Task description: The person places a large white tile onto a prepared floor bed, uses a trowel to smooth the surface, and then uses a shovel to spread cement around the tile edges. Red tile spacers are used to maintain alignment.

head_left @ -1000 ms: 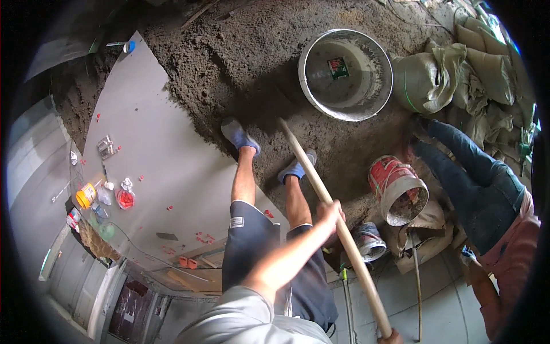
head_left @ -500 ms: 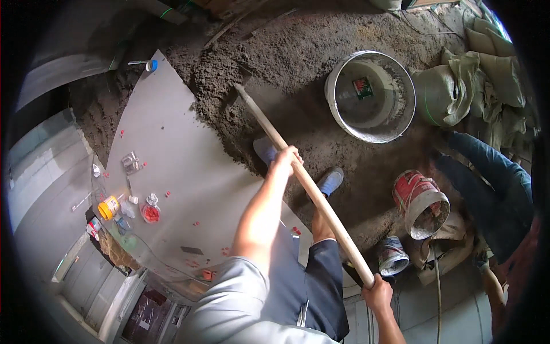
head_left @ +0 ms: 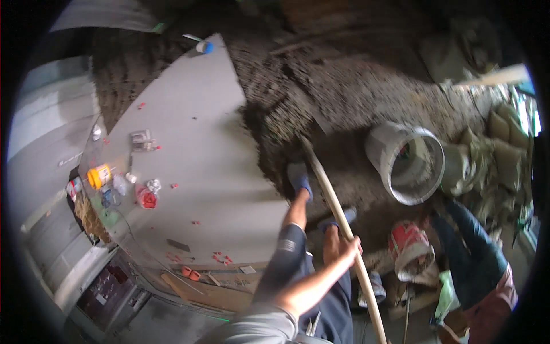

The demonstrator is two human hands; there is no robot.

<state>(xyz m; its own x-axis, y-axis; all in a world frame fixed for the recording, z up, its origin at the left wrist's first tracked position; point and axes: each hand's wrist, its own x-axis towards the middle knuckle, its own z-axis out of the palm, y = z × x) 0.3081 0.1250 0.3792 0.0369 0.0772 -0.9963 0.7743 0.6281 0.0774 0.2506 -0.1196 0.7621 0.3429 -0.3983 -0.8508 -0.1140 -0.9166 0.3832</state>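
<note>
My left hand (head_left: 348, 250) is closed around the pale wooden handle (head_left: 332, 195) of a shovel. The handle runs from the bottom edge up to a heap of damp, crumbly mortar mix (head_left: 289, 118) at its far end. That mix covers most of the shovel's blade, beside the edge of the large light-grey floor tiling (head_left: 195, 132). The lower end of the handle leaves the picture, and my right hand is out of sight. My feet stand on the dirt-brown ground either side of the handle.
A big white tub (head_left: 413, 195) stands right of the shovel, with sacks (head_left: 507, 155) behind it. Nearer are a red-and-white bucket (head_left: 409, 246) and another person's legs (head_left: 475, 246). A yellow bucket (head_left: 98, 176), red bag (head_left: 146, 198) and small red pieces lie on the tiles.
My left hand has come lower and nearer, still on the handle. The shovel's blade end now shows a heap of mix. My right hand has gone out of view; the whole view has shifted.
</note>
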